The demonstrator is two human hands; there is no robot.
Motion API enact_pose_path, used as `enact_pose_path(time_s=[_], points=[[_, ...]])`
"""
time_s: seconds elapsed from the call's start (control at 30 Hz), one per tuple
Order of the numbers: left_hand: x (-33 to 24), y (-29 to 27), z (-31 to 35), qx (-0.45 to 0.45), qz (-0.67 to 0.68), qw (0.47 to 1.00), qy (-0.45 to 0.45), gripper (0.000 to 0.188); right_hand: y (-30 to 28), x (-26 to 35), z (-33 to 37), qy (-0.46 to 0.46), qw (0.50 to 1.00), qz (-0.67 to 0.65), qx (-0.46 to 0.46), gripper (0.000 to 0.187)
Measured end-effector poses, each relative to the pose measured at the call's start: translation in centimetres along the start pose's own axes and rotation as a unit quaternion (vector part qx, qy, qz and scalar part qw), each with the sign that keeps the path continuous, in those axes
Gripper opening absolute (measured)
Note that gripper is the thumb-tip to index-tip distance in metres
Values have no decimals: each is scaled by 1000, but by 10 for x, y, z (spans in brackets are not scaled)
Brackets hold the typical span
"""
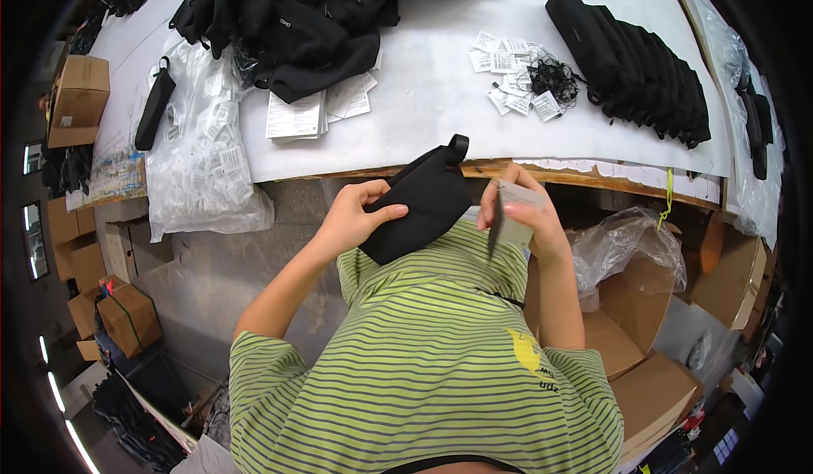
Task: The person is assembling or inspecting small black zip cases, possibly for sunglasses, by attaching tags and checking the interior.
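My left hand (351,220) grips the side of a flat black fabric pouch (428,207), thumb on its front. The pouch tilts up to the right, with a small loop (458,145) at its upper corner and its top edge partly parted. Just right of it, my right hand (546,220) is closed on a small light grey card (518,230), with a dark strip-like edge beside it. The card is apart from the pouch. Both are held in front of my body at the near edge of the white table (415,93).
Black pouches pile up (313,33) at the far left over stacked printed cards (295,116). Left stands a clear bag of white tags (203,152). Loose tags (517,59) with black cords (552,83) lie centre right, beside a row of black pouches (631,67). Cardboard boxes (656,398) stand below right.
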State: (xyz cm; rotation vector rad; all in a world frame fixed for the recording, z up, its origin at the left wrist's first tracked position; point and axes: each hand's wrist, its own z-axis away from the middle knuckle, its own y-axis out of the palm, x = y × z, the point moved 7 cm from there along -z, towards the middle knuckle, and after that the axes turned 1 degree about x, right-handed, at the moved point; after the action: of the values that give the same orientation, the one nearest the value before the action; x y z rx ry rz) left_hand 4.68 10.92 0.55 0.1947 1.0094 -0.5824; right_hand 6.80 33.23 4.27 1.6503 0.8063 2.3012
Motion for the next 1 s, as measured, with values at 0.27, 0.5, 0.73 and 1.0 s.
enact_pose_path(time_s=[0.27, 0.5, 0.73, 1.0], points=[[-16, -25, 5, -52, -86, 994, 41, 23, -26, 20, 11, 15, 988, 156, 0, 44], [2, -5, 18, 190, -84, 978, 12, 26, -99, 58, 23, -12, 954, 232, -190, 7], [-35, 26, 21, 174, -174, 969, 29, 25, -57, -54, -33, 58, 883, -415, -211, 30], [-59, 25, 29, 144, -246, 958, 30, 26, -55, -17, -34, -70, 919, -158, -354, 27]])
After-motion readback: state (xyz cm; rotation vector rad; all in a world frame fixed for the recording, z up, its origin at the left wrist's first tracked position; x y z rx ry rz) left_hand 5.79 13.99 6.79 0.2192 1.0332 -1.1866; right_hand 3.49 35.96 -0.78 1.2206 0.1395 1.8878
